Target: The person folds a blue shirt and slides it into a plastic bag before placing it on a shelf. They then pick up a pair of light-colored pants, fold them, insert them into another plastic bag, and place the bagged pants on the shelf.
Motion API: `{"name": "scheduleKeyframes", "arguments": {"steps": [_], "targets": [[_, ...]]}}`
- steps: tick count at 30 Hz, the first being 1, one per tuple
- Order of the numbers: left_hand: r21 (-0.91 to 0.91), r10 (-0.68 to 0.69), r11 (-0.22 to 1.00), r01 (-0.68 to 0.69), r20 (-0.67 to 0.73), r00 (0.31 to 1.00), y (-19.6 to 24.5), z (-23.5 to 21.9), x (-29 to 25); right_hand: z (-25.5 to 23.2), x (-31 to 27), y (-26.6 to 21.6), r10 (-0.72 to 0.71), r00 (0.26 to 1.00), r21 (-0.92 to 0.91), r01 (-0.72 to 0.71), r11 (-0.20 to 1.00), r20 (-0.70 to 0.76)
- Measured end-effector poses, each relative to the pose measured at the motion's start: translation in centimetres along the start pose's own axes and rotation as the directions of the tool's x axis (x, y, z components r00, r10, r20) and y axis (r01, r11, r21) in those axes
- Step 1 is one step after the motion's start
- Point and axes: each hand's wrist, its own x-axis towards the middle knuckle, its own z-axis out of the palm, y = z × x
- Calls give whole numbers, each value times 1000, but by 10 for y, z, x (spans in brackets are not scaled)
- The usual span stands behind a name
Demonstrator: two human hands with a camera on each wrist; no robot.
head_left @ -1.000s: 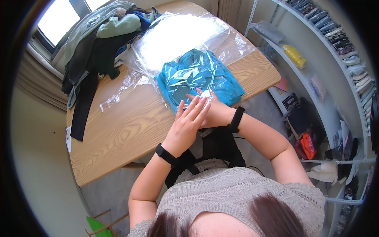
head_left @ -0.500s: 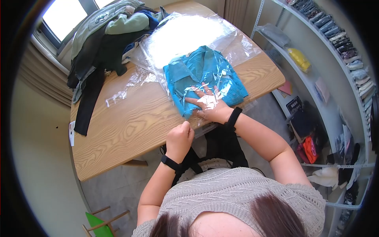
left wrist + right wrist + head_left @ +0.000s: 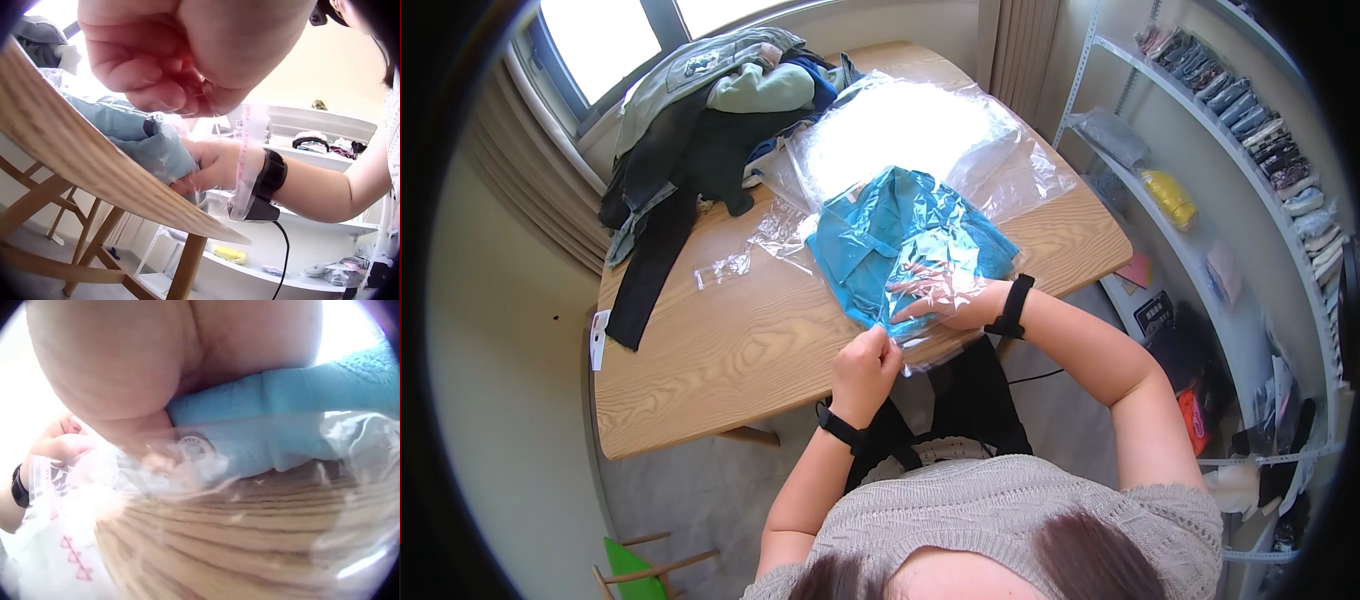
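Observation:
A folded blue collared shirt point(image 3: 850, 250) lies at the table's near edge, partly covered by a clear plastic bag point(image 3: 945, 250). My left hand point(image 3: 865, 370) pinches the bag's edge at the shirt's near left corner, fingers curled into the palm in the left wrist view. The right hand point(image 3: 960, 303) is under the plastic film, its fingers spread across the shirt's near part. In the left wrist view the bag's mouth, a strip with red print point(image 3: 245, 153), crosses the right wrist. A round pale label point(image 3: 197, 449) shows through the film in the right wrist view.
A glossy pile of clear plastic bags point(image 3: 910, 130) lies behind the shirt. Heaped clothes point(image 3: 700, 130) cover the table's far left corner, a black sleeve point(image 3: 645, 310) trailing forward. Shelves point(image 3: 1230, 250) with packed garments stand on the right. A green-seated chair point(image 3: 635, 570) is at lower left.
The left hand went from lying open over the right hand to pinching the bag's edge. The right hand has spread on the shirt, and the film now covers more of that hand.

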Motion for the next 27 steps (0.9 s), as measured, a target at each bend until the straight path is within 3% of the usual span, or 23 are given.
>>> {"name": "scheduleKeyframes", "arguments": {"steps": [1, 2, 4, 6, 8, 10, 11, 12, 14, 15, 16, 17, 19, 22, 23, 24, 26, 27], "targets": [[1, 23, 1000, -23, 21, 1000, 0, 0, -2, -2, -3, -2, 21, 999, -1, -21, 1000, -43], [4, 24, 1000, -24, 10, 1000, 0, 0, -3, -2, -5, -7, 103, 993, -117, -108, 987, -53], [-28, 133, 991, -130, 148, 980, 1, 1, -7, 13, -1, -8, 207, 949, -80, -232, 969, -238], [-41, 160, 987, -156, 156, 975, 4, 4, -9, 21, 0, -9, 242, 937, -52, -262, 964, -252], [-62, 32, 998, -29, 57, 998, 9, 4, -11, 28, 1, -7, 282, 923, -16, -296, 955, -263], [-10, 22, 1000, -22, 95, 995, 7, -5, -7, 27, 4, -2, 207, 942, -34, -223, 974, -263], [-201, -43, 979, 38, -21, 999, -2, -3, -6, 26, 0, 0, 171, 934, 19, -173, 985, -314], [-391, -133, 917, 75, -124, 983, -12, -1, -4, 26, -2, 3, 169, 936, 20, -171, 985, -308], [-615, -480, 692, 379, 0, 878, -48, -8, 17, 25, -2, 7, 119, 913, 109, -83, 991, -390], [-650, -578, 580, 492, 97, 810, -63, -18, 30, 18, -3, 4, 107, 902, 135, -55, 989, -419], [-670, -657, 452, 589, 196, 727, -76, -27, 43, 19, -4, 5, 98, 906, 134, -46, 990, -412], [-678, -663, 447, 584, 188, 725, -85, -34, 58, 21, -5, 7, 84, 901, 139, -27, 990, -426], [-756, -722, 167, 633, 344, 600, -101, -45, 84, 20, -9, 9, 65, 896, 160, 7, 987, -440], [-727, -730, 108, 678, 406, 551, -119, -49, 107, 18, -14, 8, -47, 880, 180, 148, 972, -472], [-702, -751, 145, 698, 381, 539, -132, -44, 112, 14, -21, 3, -53, 899, 169, 139, 976, -435], [-708, -749, 145, 691, 377, 544, -136, -43, 112, 13, -20, 5, -93, 928, 160, 159, 974, -361], [-677, -688, 262, 688, 368, 625, -145, -40, 109, 12, -27, 3, -149, 963, 90, 173, 981, -226], [-679, -687, 262, 686, 368, 627, -147, -40, 108, 7, -29, -1, -141, 981, -37, 137, 990, -137]]}}
